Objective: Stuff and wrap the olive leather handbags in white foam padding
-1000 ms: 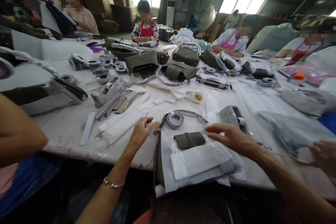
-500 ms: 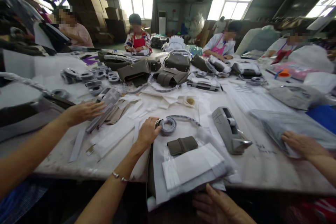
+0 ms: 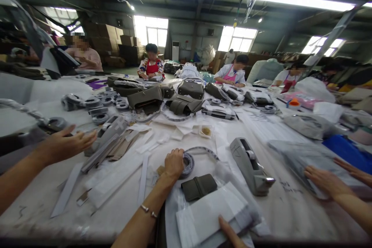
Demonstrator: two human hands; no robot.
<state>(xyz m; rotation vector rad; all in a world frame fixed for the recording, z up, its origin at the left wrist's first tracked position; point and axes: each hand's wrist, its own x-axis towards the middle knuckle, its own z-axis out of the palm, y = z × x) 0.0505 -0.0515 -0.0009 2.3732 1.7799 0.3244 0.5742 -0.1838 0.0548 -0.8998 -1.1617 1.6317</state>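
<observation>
My left hand (image 3: 173, 164), with a bracelet at the wrist, has its fingers curled round the edge of a coiled, film-wrapped strap (image 3: 188, 164). At the bottom, the thumb of my right hand (image 3: 229, 232) presses on a white paper packet (image 3: 207, 213); its other fingers are hidden below. This packet lies on a clear plastic-covered bag (image 3: 254, 211) at the table's near edge. A small dark olive pouch (image 3: 199, 186) rests just behind the packet, close to the coil.
A grey tape dispenser (image 3: 250, 166) stands to the right. A co-worker's hand (image 3: 65, 143) reaches in from the left; another's hands (image 3: 328, 180) lie on a plastic-wrapped item at right. Olive handbags (image 3: 145, 99) and wrapped coils (image 3: 100, 116) fill the table's middle. Several people work beyond.
The view has tilted up, showing ceiling lights. My right thumb has come onto the white packet from below its edge. The left co-worker's hand has drawn back leftward.
</observation>
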